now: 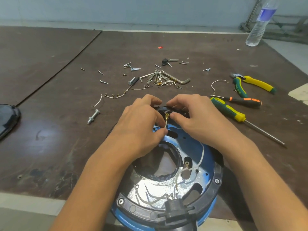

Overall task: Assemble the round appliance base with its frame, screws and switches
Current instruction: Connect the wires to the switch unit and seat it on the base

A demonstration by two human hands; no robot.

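Note:
The round appliance base point(191, 147), blue with a shiny metal plate and a black frame ring point(216, 174), lies at the table's near edge. White wires point(202, 154) trail over the plate, and a black connector point(176, 207) sits at its near rim. My left hand point(141, 124) pinches a white wire with a brass terminal point(166, 116) at the base's far rim. My right hand point(191, 114) grips the black part at that far rim, its thumb beside the terminal. Loose screws point(131, 66) lie further back.
Wire pieces and hex keys point(166, 79) are piled mid-table. Green-yellow pliers point(250, 84) and two screwdrivers point(233, 112) lie to the right. A bolt point(93, 116) lies to the left, a dark cover point(6, 119) at the left edge, a water bottle point(260, 25) at the far right.

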